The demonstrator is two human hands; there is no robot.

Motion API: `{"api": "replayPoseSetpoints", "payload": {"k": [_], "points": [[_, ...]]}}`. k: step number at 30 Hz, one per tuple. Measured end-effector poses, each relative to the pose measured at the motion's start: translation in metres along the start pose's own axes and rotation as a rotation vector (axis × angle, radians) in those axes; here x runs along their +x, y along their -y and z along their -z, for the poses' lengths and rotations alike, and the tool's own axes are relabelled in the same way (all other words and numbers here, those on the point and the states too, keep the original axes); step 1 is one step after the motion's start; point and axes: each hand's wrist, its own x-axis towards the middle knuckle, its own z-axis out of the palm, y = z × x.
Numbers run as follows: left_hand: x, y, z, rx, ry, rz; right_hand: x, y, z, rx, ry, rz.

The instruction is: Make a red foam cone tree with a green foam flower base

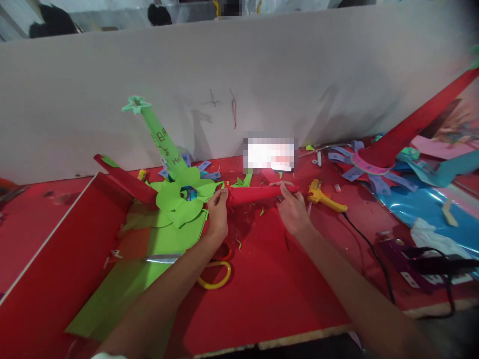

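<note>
A slim red paper cone (254, 196) lies level between my two hands above the red table. My left hand (218, 207) is closed on its wider, fringed end, beside the green paper flower. My right hand (294, 209) pinches the narrow end at the right. The green flower (187, 194) has rounded petals, and a green paper tube (162, 137) with writing and a pale star on top rises behind it. Below my left hand are scissors (215, 275) with a yellow and red handle, partly covered by my left forearm.
A yellow glue gun (325, 198) with a black cord lies right of my right hand. A tall red cone (415, 119) stands at the right near blue foil (422, 209) and a purple box (407, 269). A red panel (63, 249) stands at the left; a lit phone (271, 154) leans at the back wall.
</note>
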Motion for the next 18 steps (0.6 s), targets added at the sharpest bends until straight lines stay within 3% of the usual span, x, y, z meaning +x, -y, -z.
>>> {"api": "replayPoseSetpoints", "payload": {"k": [3, 6, 14, 18], "points": [[-0.002, -0.002, -0.001, 0.017, 0.062, -0.024, 0.001, -0.003, 0.001, 0.021, -0.041, -0.027], [-0.002, -0.003, -0.002, 0.011, 0.045, -0.023, 0.003, -0.005, 0.002, 0.027, -0.109, -0.012], [-0.004, -0.009, -0.002, 0.121, 0.160, -0.107, 0.006, -0.006, 0.004, 0.019, -0.136, 0.032], [-0.003, -0.004, -0.001, 0.083, 0.110, -0.066, 0.007, -0.012, 0.008, 0.035, -0.163, 0.028]]}}
